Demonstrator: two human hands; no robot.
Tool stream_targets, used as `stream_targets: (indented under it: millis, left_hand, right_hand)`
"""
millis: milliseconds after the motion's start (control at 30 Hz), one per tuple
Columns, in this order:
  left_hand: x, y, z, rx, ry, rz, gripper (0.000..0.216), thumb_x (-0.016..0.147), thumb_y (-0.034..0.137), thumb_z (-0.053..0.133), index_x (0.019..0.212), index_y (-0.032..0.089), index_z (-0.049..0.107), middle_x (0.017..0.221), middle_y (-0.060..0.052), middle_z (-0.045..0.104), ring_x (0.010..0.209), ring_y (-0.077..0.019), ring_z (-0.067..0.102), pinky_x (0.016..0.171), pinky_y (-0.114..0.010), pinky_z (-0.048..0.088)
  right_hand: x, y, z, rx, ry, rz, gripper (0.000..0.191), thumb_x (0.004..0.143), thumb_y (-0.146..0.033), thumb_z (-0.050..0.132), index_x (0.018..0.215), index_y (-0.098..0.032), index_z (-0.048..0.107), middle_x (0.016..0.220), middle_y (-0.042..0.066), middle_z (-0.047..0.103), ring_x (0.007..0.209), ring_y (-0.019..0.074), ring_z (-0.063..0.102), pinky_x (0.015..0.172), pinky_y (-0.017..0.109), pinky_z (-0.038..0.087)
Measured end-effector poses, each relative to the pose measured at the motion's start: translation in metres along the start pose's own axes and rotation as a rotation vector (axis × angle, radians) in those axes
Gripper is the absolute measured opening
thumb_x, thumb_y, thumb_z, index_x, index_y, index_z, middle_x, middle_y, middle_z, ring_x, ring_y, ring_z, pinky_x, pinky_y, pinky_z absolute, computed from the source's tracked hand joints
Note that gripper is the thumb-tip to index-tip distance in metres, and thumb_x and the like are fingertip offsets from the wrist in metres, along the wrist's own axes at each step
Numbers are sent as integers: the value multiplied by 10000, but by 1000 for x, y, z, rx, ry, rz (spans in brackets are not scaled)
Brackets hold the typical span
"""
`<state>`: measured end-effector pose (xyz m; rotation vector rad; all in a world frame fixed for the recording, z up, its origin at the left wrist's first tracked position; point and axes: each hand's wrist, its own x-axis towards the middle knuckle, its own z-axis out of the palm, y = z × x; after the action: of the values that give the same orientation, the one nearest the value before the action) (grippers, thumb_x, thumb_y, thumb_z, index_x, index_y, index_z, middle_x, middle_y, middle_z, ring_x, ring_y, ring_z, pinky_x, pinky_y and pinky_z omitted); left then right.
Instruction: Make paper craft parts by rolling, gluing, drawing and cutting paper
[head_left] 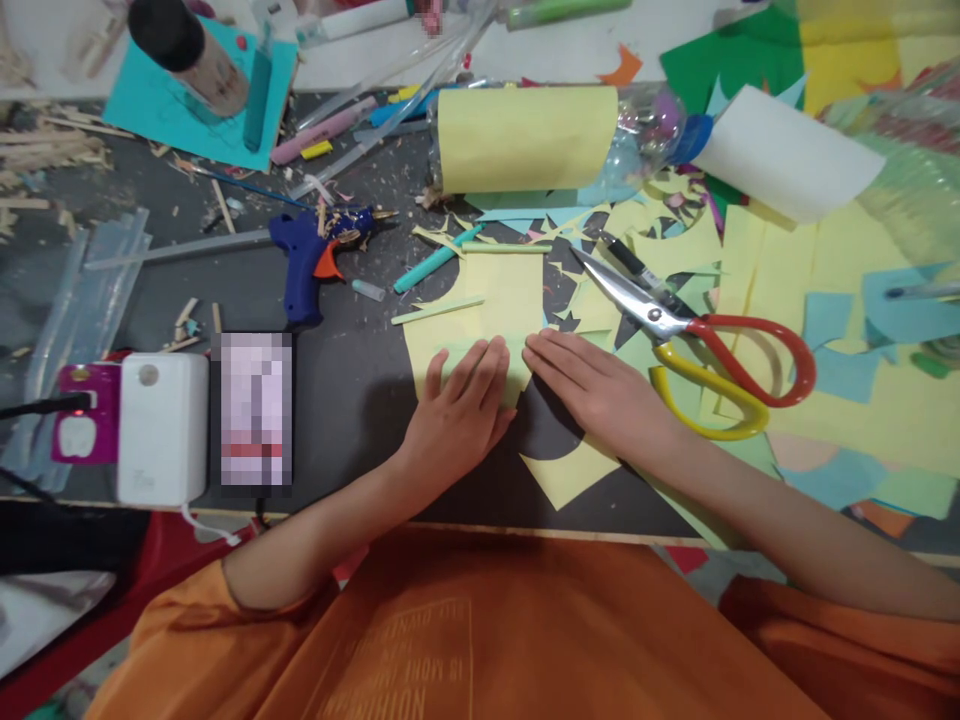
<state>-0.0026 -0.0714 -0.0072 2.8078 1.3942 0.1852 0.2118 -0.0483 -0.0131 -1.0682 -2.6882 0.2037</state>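
My left hand (461, 410) lies with fingers stretched out over a light green piece of paper (517, 375). Facing it, my right hand (589, 378) rests its extended fingertips at that paper's right side. Whether anything thin is under the fingers is hidden. Beneath is a larger pale yellow sheet (506, 285). Two thin green paper rolls lie beyond my hands, an upper roll (508, 248) and a lower roll (439, 310). Scissors (660, 318) with red and yellow handles lie right of my right hand, blades slightly apart, across a black marker (630, 262).
A blue glue gun (304, 255) lies left of the paper, near a teal pen (439, 258). A paper-wrapped plastic bottle (525, 140) lies behind. A white power bank (163, 428) is at the left. Paper scraps (847, 350) cover the right side. The table edge (480, 530) runs before me.
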Motion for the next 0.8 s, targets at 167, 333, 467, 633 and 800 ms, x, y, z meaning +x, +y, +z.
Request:
stream_targets:
  millis: [167, 333, 467, 633, 800]
  left_hand:
    - [2, 1, 0, 19, 47, 4, 482, 1008, 286, 322, 1374, 24, 493, 1377, -184, 590, 1277, -275, 534, 1089, -432, 318]
    - [1, 2, -2, 0, -5, -3, 530, 1007, 357, 333, 1411, 40, 465, 1409, -180, 565, 1306, -288, 510, 1101, -446, 313]
    - [0, 2, -4, -54, -51, -33, 557, 1003, 384, 338, 1496, 126, 371, 1468, -137, 518, 1349, -281, 470, 1132, -454, 290]
    - [1, 4, -3, -49, -45, -27, 540, 996, 399, 354, 1490, 185, 394, 1467, -111, 524, 1351, -294, 463, 1137, -482, 287]
    - [0, 5, 1, -29, -41, -26, 532, 994, 419, 355, 1465, 185, 432, 1438, -118, 553, 1355, -303, 456, 1131, -506, 296]
  right_hand:
    - [-2, -1, -1, 36, -21, 18, 473, 965, -28, 346, 1404, -98, 508, 1392, 144, 601, 1333, 245, 534, 1098, 462, 499]
    - [-4, -3, -3, 13, -33, 30, 470, 963, -35, 337, 1399, -90, 505, 1404, 146, 591, 1336, 253, 530, 1107, 471, 488]
    - [-10, -5, -6, 14, -46, 71, 504, 952, -26, 342, 1430, -117, 475, 1420, 149, 576, 1333, 255, 534, 1104, 487, 481]
    - [-14, -13, -10, -26, 55, 116, 416, 936, -57, 412, 1309, -96, 591, 1281, 174, 670, 1173, 273, 639, 993, 462, 546]
    - [3, -25, -4, -61, 156, 40, 357, 956, -134, 453, 1272, -63, 605, 1256, 180, 682, 1204, 257, 615, 1012, 408, 519]
